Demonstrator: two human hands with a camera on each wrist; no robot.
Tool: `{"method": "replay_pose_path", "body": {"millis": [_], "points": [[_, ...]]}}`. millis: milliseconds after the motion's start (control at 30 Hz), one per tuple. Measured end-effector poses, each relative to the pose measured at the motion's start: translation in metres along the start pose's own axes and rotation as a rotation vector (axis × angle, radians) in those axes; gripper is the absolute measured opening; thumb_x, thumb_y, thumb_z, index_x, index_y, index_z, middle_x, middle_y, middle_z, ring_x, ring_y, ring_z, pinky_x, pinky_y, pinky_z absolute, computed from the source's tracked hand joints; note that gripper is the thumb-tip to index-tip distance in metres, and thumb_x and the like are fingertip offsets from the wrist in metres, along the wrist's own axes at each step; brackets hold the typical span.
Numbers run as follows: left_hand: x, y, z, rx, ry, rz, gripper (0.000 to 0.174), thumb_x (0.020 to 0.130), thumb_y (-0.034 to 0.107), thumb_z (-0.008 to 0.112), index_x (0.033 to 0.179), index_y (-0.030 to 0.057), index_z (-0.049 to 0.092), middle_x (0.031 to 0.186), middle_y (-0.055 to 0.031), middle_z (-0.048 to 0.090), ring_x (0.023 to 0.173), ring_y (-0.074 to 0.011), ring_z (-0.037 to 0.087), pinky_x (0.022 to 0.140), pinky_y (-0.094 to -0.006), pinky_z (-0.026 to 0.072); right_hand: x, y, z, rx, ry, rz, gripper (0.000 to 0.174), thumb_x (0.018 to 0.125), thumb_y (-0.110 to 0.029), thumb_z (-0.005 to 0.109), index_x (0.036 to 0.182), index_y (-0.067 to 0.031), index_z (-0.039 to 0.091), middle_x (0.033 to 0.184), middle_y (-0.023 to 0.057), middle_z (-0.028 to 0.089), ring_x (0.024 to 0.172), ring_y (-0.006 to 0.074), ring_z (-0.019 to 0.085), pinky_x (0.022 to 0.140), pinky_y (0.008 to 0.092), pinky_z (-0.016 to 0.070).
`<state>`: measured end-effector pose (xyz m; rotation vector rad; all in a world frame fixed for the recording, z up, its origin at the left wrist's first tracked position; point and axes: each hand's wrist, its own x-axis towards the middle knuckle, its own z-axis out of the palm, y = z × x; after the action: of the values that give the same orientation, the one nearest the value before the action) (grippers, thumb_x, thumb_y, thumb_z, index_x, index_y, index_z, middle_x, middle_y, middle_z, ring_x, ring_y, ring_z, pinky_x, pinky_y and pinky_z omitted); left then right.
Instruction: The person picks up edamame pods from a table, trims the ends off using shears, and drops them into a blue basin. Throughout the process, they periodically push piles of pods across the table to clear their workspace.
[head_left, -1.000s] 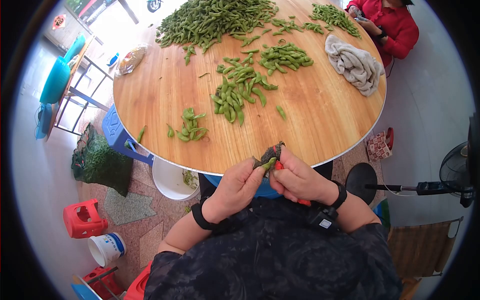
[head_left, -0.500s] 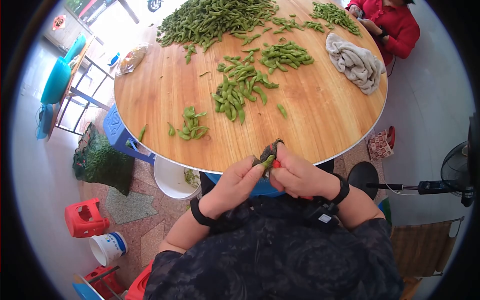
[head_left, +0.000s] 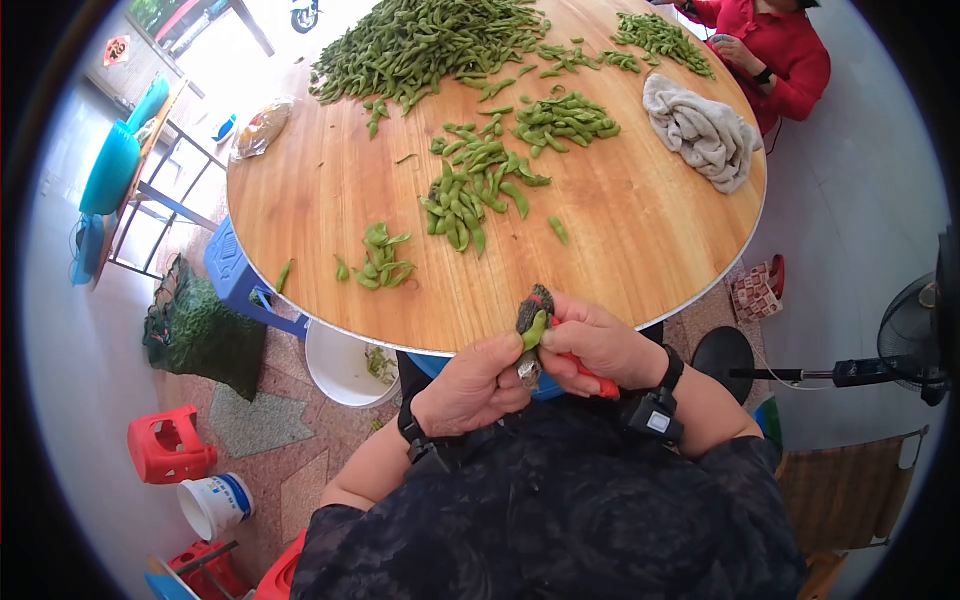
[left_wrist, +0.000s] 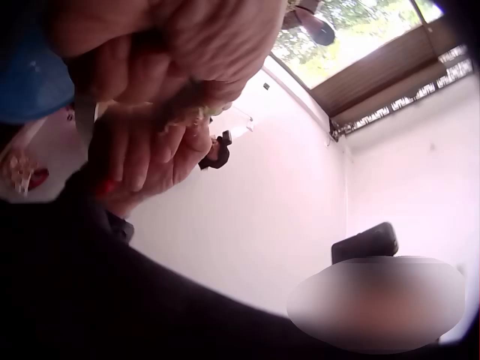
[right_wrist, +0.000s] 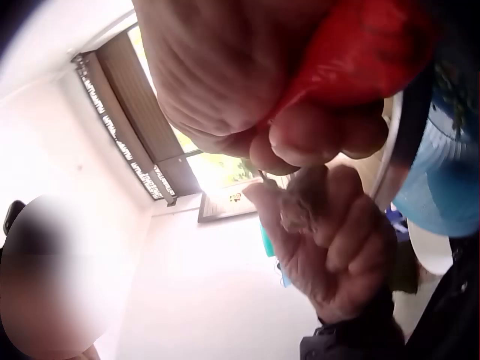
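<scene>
Both hands meet just off the near edge of the round wooden table (head_left: 330,290). The left hand (head_left: 470,385) pinches a green soybean pod (head_left: 535,330) between thumb and fingers, the pod standing nearly upright. Close against it, the right hand (head_left: 595,345) grips a red-handled tool (head_left: 603,386); its red grip crosses the palm in the right wrist view, its working end hidden by the fingers. A dark, wrapped-looking piece with a red band (head_left: 537,298) shows behind the pod at the fingertips. On the table ahead lie loose soybean pods (head_left: 470,190).
A big heap of pods (head_left: 420,50) covers the far side, with smaller piles nearby. A crumpled grey towel (head_left: 705,130) lies at right, near a person in red (head_left: 790,60). Below the table edge are a white bucket (head_left: 340,370), blue stool (head_left: 235,270) and fan (head_left: 910,330).
The left hand has dropped slightly and turned, and the pod and dark wrapped piece now stand more upright. More of the red handle shows. The person in red has shifted their arms.
</scene>
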<state>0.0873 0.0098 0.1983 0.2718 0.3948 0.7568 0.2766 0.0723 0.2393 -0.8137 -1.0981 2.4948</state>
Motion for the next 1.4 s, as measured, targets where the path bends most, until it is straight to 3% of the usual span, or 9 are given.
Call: {"method": "replay_pose_path", "body": {"millis": [167,233,300,433,500,633,700,1000,1400], "points": [[-0.011,0.014,0.01,0.449,0.346,0.088,0.026,0.096,0.027,0.054,0.076,0.0116,0.047,0.064,0.0054,0.038,0.053,-0.0062,0.031,0.048,-0.0219,0.0242,-0.015,-0.02,-0.003,-0.393,0.181,-0.131,0.005,0.088,-0.01,0.045,0.091,-0.007,0.048,0.06,0.0016,0.051,0.04,0.0095,0.047,0.036,0.0225,0.0362],[-0.013,0.016,0.002,0.51,0.322,0.169,0.022,0.096,0.023,0.053,0.079,0.0094,0.049,0.067,0.0049,0.041,0.057,-0.0048,0.035,0.051,-0.0219,0.0288,-0.015,-0.019,-0.005,-0.504,0.237,-0.16,0.005,0.086,-0.011,0.048,0.087,-0.0058,0.048,0.059,0.0043,0.051,0.04,0.0139,0.049,0.038,0.0264,0.038],[-0.006,0.016,0.002,1.068,0.266,0.486,0.023,0.094,0.023,0.057,0.081,0.005,0.052,0.068,0.0063,0.044,0.058,-0.0053,0.038,0.051,-0.0225,0.0333,-0.009,-0.01,-0.008,-1.046,0.331,-0.488,0.014,0.082,-0.012,0.055,0.082,-0.0021,0.045,0.058,0.0147,0.05,0.046,0.0302,0.052,0.044,0.037,0.0414],[0.006,0.018,0.018,1.338,0.235,0.513,0.024,0.093,0.022,0.059,0.081,0.0023,0.052,0.07,0.0053,0.046,0.063,-0.0064,0.042,0.055,-0.0234,0.0374,0.002,-0.004,-0.003,-1.261,0.378,-0.589,0.011,0.081,-0.012,0.056,0.085,-0.0035,0.05,0.064,0.0117,0.053,0.051,0.0271,0.055,0.049,0.0351,0.0427],[0.01,0.017,0.018,1.272,0.162,0.555,0.024,0.094,0.023,0.057,0.083,0.003,0.053,0.069,0.0057,0.047,0.062,-0.0062,0.041,0.054,-0.0236,0.037,0.004,-0.007,-0.004,-1.206,0.325,-0.641,0.02,0.079,-0.014,0.058,0.079,-0.0001,0.044,0.063,0.0232,0.052,0.059,0.0422,0.054,0.051,0.0436,0.0428],[0.012,0.015,0.013,0.93,0.121,0.386,0.029,0.096,0.03,0.054,0.085,0.0031,0.055,0.066,0.0064,0.046,0.061,-0.0056,0.041,0.053,-0.0233,0.0366,0.005,-0.011,0.001,-1.226,0.287,-0.632,0.02,0.079,-0.015,0.058,0.079,-0.0003,0.044,0.064,0.0229,0.053,0.058,0.042,0.054,0.051,0.0436,0.0423],[0.007,0.021,0.007,0.572,0.151,0.051,0.035,0.099,0.036,0.048,0.092,0.0027,0.057,0.065,0.0069,0.046,0.063,-0.0043,0.041,0.054,-0.0226,0.0365,0.01,-0.012,-0.002,-1.182,0.231,-0.55,0.021,0.079,-0.016,0.057,0.079,0.0009,0.044,0.064,0.0235,0.053,0.058,0.0415,0.054,0.051,0.0435,0.0417],[0.016,0.029,0.016,0.981,0.266,0.222,0.042,0.101,0.033,0.042,0.077,0.0018,0.058,0.066,0.0045,0.048,0.062,-0.0038,0.041,0.054,-0.0225,0.0355,0.012,-0.035,-0.002,-0.567,0.055,0.02,0.009,0.084,-0.011,0.043,0.08,-0.004,0.048,0.057,0.0016,0.051,0.039,0.0085,0.048,0.037,0.0216,0.0389],[0.012,0.013,0.007,0.671,0.219,0.139,0.041,0.102,0.036,0.033,0.077,0.0066,0.049,0.062,0.0049,0.039,0.055,-0.0068,0.036,0.05,-0.0228,0.0317,0.002,-0.025,-0.003,-0.375,0.133,0.036,0.015,0.087,-0.014,0.048,0.076,-0.0031,0.046,0.056,0.0055,0.05,0.039,0.0143,0.048,0.037,0.0265,0.0384]]}}
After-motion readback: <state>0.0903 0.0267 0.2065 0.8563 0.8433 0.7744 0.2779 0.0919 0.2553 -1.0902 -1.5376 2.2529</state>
